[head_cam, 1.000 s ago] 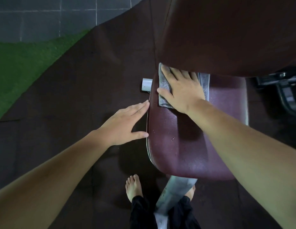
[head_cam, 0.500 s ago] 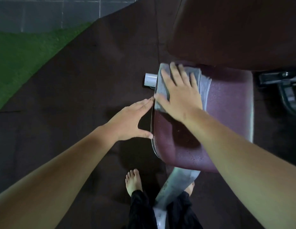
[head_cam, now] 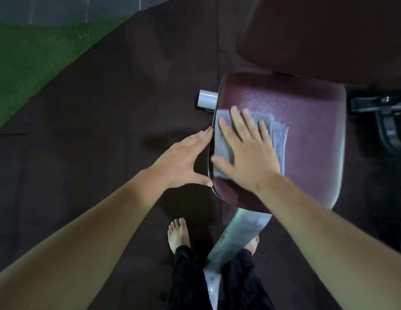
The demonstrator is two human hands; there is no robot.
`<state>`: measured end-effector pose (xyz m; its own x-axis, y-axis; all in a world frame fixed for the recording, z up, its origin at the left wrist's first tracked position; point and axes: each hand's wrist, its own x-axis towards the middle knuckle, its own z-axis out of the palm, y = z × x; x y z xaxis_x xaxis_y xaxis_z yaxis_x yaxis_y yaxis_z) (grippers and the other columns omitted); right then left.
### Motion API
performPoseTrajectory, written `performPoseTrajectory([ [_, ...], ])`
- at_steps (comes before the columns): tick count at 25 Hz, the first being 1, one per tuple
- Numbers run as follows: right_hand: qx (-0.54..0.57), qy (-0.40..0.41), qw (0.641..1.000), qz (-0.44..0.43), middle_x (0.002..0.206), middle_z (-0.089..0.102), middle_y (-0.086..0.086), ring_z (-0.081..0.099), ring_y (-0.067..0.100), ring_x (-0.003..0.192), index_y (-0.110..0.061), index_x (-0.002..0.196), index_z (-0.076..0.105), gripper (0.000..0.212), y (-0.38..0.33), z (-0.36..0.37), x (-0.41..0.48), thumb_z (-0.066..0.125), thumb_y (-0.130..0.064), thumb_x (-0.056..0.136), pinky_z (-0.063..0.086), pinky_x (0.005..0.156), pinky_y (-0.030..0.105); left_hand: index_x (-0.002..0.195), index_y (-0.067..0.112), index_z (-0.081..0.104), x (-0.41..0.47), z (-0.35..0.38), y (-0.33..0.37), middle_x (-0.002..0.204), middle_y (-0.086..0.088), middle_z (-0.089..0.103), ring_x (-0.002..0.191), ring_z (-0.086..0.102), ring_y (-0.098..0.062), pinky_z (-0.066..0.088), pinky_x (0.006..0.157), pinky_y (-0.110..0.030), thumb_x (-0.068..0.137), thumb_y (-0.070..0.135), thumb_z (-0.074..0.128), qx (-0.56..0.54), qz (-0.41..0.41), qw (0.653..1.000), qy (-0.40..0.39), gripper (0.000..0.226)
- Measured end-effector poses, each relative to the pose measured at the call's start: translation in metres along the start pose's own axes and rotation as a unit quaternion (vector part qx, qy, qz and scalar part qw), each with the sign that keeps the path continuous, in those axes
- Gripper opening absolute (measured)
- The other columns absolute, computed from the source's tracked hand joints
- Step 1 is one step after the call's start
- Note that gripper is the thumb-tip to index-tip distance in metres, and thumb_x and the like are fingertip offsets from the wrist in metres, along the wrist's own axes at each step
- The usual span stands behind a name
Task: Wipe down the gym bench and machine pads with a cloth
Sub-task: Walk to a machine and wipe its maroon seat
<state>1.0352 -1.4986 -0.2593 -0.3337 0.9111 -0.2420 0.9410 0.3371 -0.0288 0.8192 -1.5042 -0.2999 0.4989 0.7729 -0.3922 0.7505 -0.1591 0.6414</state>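
A dark rubber-tiled floor (head_cam: pixel 105 104) lies all round the maroon, rounded-rectangle vinyl seat pad (head_cam: pixel 307 135), which serves as the landmark here. A patch of green artificial turf (head_cam: pixel 27 63) sits well to the far left of it. A larger, darker maroon padded backrest (head_cam: pixel 318 34) overhangs the seat pad's far edge. A grey painted metal frame beam (head_cam: pixel 239 231) runs out from under its near edge towards the person's bare feet (head_cam: pixel 178 233). Black metal machine hardware (head_cam: pixel 385 121) stands off its right side.

The right hand (head_cam: pixel 251 157) lies flat on the seat pad's left half, fingers straight and spread, gripping nothing. It presses down the folded grey cloth (head_cam: pixel 224 148), probably so the whole palm drives the wipe. The cloth lies on that left part of the pad, reaching the left rim. The left hand (head_cam: pixel 184 162) is also open, with fingertips and thumb touching the pad's left rim, seemingly to steady the seat or the body against the push. A short white tube end (head_cam: pixel 207 99) pokes out from under the pad's far-left corner.

By count there are two pads, one cloth, two hands, two feet (the right one mostly hidden behind the beam), one beam and one tube end. The backrest appears not yet reached.
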Motion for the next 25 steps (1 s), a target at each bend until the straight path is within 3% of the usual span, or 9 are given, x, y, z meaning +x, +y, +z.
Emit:
performPoseTrajectory([
  [3, 0.009, -0.017, 1.0, -0.019, 0.174, -0.008, 0.0, -0.009, 0.023, 0.16, -0.029, 0.166, 0.007, 0.092, 0.008, -0.003, 0.009, 0.033, -0.076, 0.092, 0.004, 0.129, 0.051, 0.164, 0.036, -0.012, -0.006, 0.008, 0.003, 0.173, 0.015, -0.002, 0.158, -0.002, -0.002, 0.019, 0.129, -0.044, 0.07, 0.068, 0.083, -0.003, -0.013, 1.0, 0.008, 0.137],
  [7, 0.003, -0.003, 1.0, 0.03, 0.175, -0.006, 0.002, -0.007, 0.025, 0.16, -0.028, 0.167, 0.005, 0.093, 0.015, -0.015, 0.059, 0.036, -0.076, 0.094, 0.001, 0.129, 0.051, 0.165, 0.034, -0.009, -0.01, 0.014, 0.009, 0.174, 0.012, 0.001, 0.158, 0.001, -0.004, 0.016, 0.129, -0.037, 0.071, 0.067, 0.082, 0.011, -0.023, 0.999, 0.019, 0.135],
  [13, -0.027, -0.025, 0.999, -0.035, 0.174, -0.01, 0.004, -0.009, 0.025, 0.16, -0.024, 0.167, 0.004, 0.091, -0.007, 0.015, -0.054, 0.031, -0.075, 0.096, 0.005, 0.129, 0.053, 0.166, 0.03, -0.005, -0.011, 0.016, 0.006, 0.174, 0.014, 0.002, 0.158, 0.003, -0.005, 0.02, 0.129, -0.039, 0.076, 0.059, 0.083, 0.01, -0.012, 0.999, 0.036, 0.128],
  [18, 0.009, -0.006, 0.999, 0.047, 0.174, -0.006, 0.004, -0.007, 0.026, 0.16, -0.026, 0.167, 0.003, 0.087, 0.01, -0.006, 0.03, 0.026, -0.073, 0.098, 0.004, 0.129, 0.052, 0.166, 0.031, -0.005, -0.013, 0.013, 0.011, 0.173, 0.013, 0.003, 0.158, 0.004, -0.006, 0.013, 0.125, -0.03, 0.074, 0.061, 0.084, 0.015, -0.025, 0.999, 0.032, 0.131],
  [21, 0.002, 0.003, 0.998, 0.061, 0.174, -0.006, 0.007, -0.006, 0.028, 0.16, -0.023, 0.167, 0.002, 0.084, -0.003, 0.012, -0.019, 0.023, -0.069, 0.101, 0.003, 0.129, 0.052, 0.166, 0.03, -0.003, -0.014, 0.012, 0.013, 0.173, 0.014, 0.003, 0.158, 0.005, -0.006, 0.013, 0.126, -0.03, 0.074, 0.057, 0.085, 0.01, -0.024, 0.999, 0.035, 0.13],
  [25, -0.014, -0.005, 1.0, 0.001, 0.175, -0.002, 0.005, -0.002, 0.027, 0.161, -0.024, 0.167, 0.007, 0.083, 0.003, 0.026, -0.074, 0.023, -0.071, 0.1, 0.006, 0.129, 0.053, 0.165, 0.033, -0.004, -0.015, 0.011, 0.016, 0.173, 0.016, 0.004, 0.157, 0.005, -0.003, 0.014, 0.125, -0.029, 0.073, 0.057, 0.086, 0.018, -0.032, 0.999, 0.03, 0.131],
])
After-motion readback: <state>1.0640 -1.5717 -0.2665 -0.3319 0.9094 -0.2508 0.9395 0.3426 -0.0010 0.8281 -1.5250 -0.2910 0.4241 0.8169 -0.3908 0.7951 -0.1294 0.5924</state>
